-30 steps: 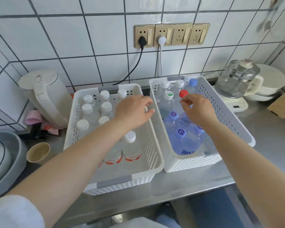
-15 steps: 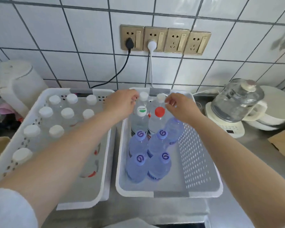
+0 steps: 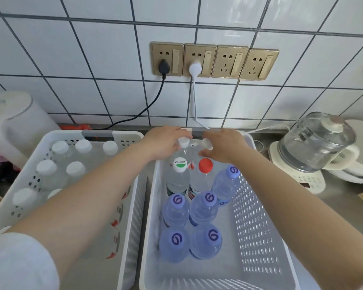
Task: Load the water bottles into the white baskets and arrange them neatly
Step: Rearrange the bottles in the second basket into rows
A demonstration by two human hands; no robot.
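Bottles are standing upright in two white baskets set side by side on a steel counter (image 3: 344,197). Both hands are reaching to the far end of the right basket (image 3: 260,227). The left hand (image 3: 164,143) is gripping the neck of a white-capped bottle (image 3: 183,142) at the far wall, fingers curled around its cap. The right hand (image 3: 222,144) is curling its fingers around the cap of a second white-capped bottle (image 3: 206,143) just beside the first.

Nearer in that basket, a clear bottle with a green-and-white cap (image 3: 179,164) is standing next to a red-capped bottle (image 3: 205,165). Five blue bottles with purple caps (image 3: 203,208) are filling the left and middle of the basket, four sitting in a tight square and one standing further right, touching the red-capped one. The basket's right side is showing bare floor.

The left basket (image 3: 134,206) is holding rows of clear bottles with white caps (image 3: 76,170), partly hidden under the left forearm.

A white kettle (image 3: 15,122) is sitting far left, and a glass kettle (image 3: 316,143) on a white base is standing to the right. Black and white plugs are sitting in the wall sockets (image 3: 214,61).
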